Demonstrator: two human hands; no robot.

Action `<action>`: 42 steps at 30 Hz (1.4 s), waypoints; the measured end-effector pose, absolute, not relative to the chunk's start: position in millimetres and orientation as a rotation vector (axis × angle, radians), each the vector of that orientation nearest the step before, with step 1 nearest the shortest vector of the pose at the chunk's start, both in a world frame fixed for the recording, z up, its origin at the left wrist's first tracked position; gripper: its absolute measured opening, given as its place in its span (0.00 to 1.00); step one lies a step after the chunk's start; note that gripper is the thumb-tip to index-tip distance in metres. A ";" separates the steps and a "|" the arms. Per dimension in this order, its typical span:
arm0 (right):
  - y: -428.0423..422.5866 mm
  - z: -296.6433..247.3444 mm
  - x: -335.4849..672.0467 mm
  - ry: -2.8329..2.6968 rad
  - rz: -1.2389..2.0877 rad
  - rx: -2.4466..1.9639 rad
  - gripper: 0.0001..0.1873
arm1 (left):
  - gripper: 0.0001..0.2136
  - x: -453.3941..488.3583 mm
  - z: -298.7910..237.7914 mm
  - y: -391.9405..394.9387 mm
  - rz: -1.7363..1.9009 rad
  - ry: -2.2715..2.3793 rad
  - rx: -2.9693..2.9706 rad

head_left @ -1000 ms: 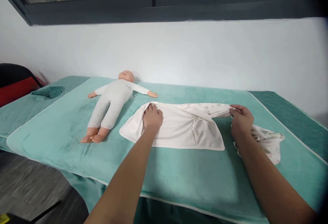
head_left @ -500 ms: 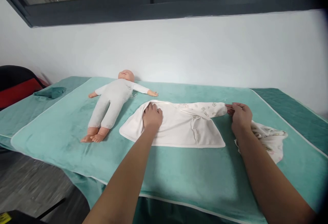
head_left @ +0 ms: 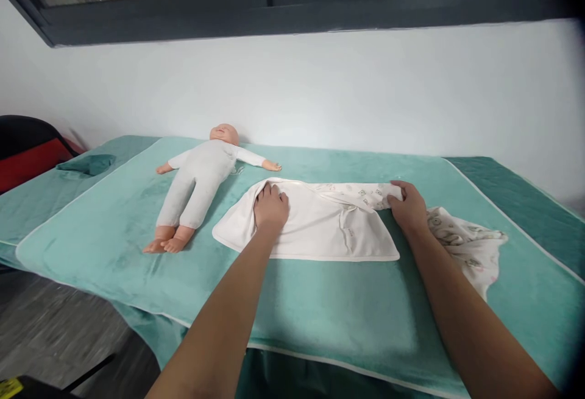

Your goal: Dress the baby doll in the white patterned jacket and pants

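Note:
A white baby shirt (head_left: 320,228) lies spread out on the green bed cover, its patterned sleeve (head_left: 365,195) stretched to the right. My left hand (head_left: 271,209) rests on the left part of the shirt, beside a folded-over edge, pressing down with fingers slightly apart. At the sleeve's end, my right hand (head_left: 408,205) has its thumb and fingers closed on the cuff. To the left, a baby doll (head_left: 201,170) in a white bodysuit lies on its back, arms spread. Behind my right forearm is a crumpled patterned cloth (head_left: 470,247), partly hidden.
The green bed cover (head_left: 114,234) has white piping along its edge. A small dark green cushion (head_left: 86,165) lies at the far left, near a red and black chair (head_left: 31,155). A white wall (head_left: 320,94) and a dark window frame (head_left: 292,18) stand behind.
My right hand has moved slightly left along the sleeve and now grips nearer its end, with the cuff less drawn out. My left hand and the doll stay in place.

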State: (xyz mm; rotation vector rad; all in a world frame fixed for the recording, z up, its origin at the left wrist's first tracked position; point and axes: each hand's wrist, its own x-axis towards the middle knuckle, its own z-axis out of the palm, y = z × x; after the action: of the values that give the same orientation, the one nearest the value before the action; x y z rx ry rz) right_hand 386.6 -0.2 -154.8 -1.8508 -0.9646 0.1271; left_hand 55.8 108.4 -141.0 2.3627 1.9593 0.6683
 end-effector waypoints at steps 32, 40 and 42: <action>23.6 -164.4 404.1 -0.765 0.159 -1.743 0.26 | 0.20 56.5 -143.6 109.7 0.666 1.985 2.388; 15.7 -162.9 398.1 -0.758 0.231 -1.669 0.25 | 0.20 56.2 -143.5 109.6 0.672 1.971 2.384; 15.2 -161.7 396.5 -0.781 0.171 -1.764 0.23 | 0.20 56.0 -143.5 109.4 0.675 1.970 2.385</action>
State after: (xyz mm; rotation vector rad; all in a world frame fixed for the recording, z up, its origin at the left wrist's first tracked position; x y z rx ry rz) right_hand 396.5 15.2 -161.7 -1.7642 -0.7810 0.1714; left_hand 56.0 109.4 -143.5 2.3847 1.9698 0.6751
